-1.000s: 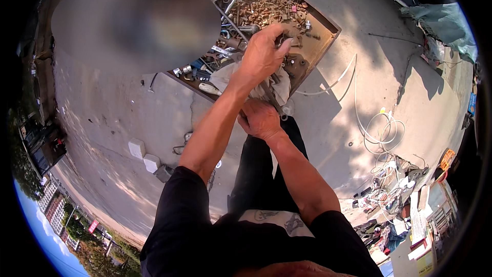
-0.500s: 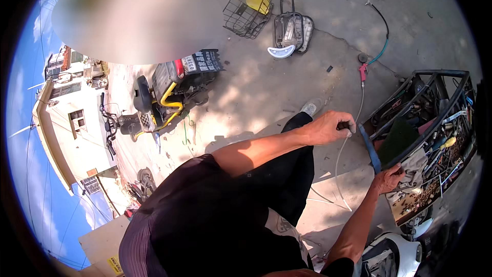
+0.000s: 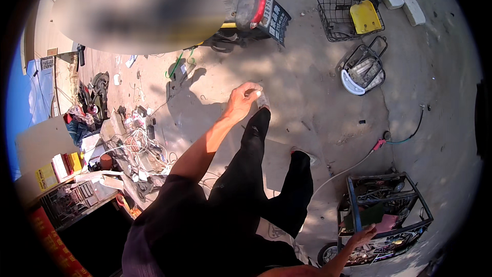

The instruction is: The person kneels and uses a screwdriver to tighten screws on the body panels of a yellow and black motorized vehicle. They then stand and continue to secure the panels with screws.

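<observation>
Toward four o'clock stands a dark, open metal-framed cart point(image 3: 419, 196) filled with tools and loose parts point(image 3: 392, 243); the right hand point(image 3: 364, 236) lies at its near rail, fingers loosely extended, though whether they press or grip it I cannot tell. The cart should prove heavy and stiff, its contents apt to rattle and shift, so the bare bluish side bar point(image 3: 354, 205) looks the best hold; grease could make it slick. Near the centre, slightly toward twelve, the left hand point(image 3: 243, 103) has its fingers curled, thumb close to the fingertips; whether anything small sits inside is hidden. Beside the cart, a pale flexible hose point(image 3: 342, 172) runs to a pink fitting point(image 3: 379, 144) at three o'clock and could catch a foot. At two lies a black tubular rack point(image 3: 368, 71); between one and two, a black wire basket point(image 3: 334, 18); near nine, tangled white cables point(image 3: 137, 141).
</observation>
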